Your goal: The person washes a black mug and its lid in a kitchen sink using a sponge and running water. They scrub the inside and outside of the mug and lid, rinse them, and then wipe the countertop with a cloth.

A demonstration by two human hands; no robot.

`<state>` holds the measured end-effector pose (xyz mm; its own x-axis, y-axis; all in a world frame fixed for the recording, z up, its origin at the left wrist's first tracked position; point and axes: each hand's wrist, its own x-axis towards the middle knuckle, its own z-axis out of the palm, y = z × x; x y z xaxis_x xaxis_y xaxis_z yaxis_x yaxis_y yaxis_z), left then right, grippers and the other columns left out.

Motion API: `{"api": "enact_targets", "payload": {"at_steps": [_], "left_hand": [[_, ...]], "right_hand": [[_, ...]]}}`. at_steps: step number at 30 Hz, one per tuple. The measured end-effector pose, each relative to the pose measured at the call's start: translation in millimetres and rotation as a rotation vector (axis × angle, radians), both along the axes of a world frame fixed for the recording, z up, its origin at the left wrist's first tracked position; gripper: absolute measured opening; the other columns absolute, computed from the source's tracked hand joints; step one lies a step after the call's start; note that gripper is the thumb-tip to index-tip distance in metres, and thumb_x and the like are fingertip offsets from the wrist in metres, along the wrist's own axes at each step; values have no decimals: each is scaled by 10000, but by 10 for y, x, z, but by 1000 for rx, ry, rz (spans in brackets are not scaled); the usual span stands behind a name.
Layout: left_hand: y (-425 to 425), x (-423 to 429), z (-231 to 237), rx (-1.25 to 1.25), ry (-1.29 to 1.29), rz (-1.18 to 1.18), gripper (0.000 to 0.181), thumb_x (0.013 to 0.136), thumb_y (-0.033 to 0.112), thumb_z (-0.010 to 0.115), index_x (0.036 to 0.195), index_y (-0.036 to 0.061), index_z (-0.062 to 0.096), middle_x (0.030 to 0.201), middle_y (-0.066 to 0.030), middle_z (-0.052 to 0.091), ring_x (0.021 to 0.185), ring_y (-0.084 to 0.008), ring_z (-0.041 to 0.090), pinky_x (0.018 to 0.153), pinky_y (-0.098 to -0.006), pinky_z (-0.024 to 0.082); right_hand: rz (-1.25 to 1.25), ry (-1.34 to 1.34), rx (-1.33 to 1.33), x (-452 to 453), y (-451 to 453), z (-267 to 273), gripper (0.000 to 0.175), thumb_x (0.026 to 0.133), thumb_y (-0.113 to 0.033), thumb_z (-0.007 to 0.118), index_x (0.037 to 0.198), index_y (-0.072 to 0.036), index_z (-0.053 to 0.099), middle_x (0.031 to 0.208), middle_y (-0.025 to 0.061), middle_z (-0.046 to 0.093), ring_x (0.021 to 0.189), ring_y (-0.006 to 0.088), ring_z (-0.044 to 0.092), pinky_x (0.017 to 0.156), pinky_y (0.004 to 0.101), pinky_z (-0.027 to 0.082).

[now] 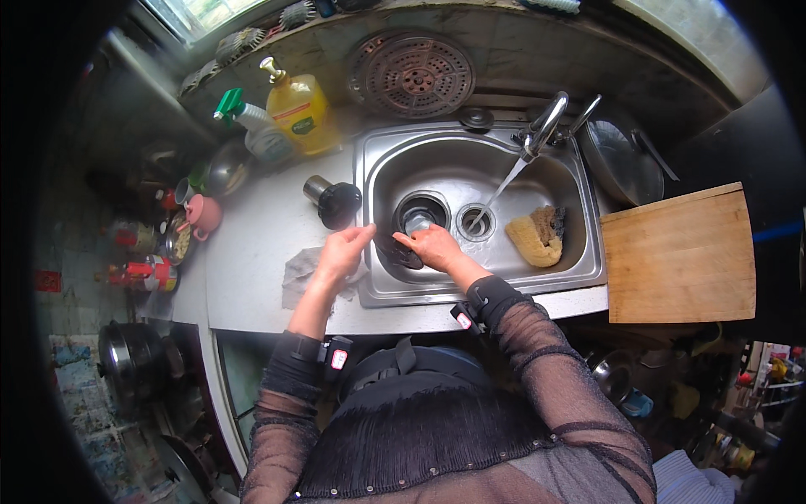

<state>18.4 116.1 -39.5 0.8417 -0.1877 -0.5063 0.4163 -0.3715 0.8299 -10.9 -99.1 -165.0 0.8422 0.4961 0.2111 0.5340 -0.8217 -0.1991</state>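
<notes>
In the sink's left part, a dark round container [422,208] with a pale or clear inside is by my right hand [431,247]. That hand's fingers reach over its near rim, with the thumb outside. A dark round piece [399,251] lies between my hands, against the sink's left wall; whether it joins the container is unclear. My left hand [343,251] is at the sink's left edge, thumb and forefinger close together beside that piece; a hold on it cannot be made out. Water [504,189] runs from the faucet [543,129] into the drain [476,222].
A worn sponge [536,236] lies in the sink's right part. On the left counter are a metal cylinder with a black end [334,200], a grey cloth [302,274], a spray bottle [267,135] and a yellow pump bottle [302,116]. A wooden board [680,255] is at right.
</notes>
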Motion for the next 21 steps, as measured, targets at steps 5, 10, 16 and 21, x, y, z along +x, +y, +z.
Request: {"api": "enact_targets", "payload": {"at_steps": [5,10,16,21], "left_hand": [[183,63,-116,75,-230,41,367,845,306,676,1024,-14,671,782,-18,644,713,-82,548,668,-252,448],[395,314,-13,614,-570,104,461,790,327,707,1104,4,614,755,-128,651,686,-220,619,646,-345,488],[324,626,24,978,-440,-114,440,791,434,663,970,32,654,920,-185,676,889,-356,646,764,-445,514],[322,885,31,1056,-446,-70,313,821,327,602,933,45,682,926,-188,674,886,-358,645,766,-453,515]], "right_hand": [[-22,214,37,25,-71,-1,491,846,-135,525,1311,-278,464,825,39,621,795,233,620,741,362,429],[-82,241,33,-31,-225,311,612,811,-67,560,1370,-273,421,908,71,606,882,271,593,783,391,411],[-187,263,259,-319,-342,562,368,813,-110,614,1177,-138,561,979,104,625,956,316,582,819,435,435],[-203,279,388,-473,-481,628,342,814,-114,626,1153,-116,579,1028,117,628,981,314,582,853,425,442]]}}
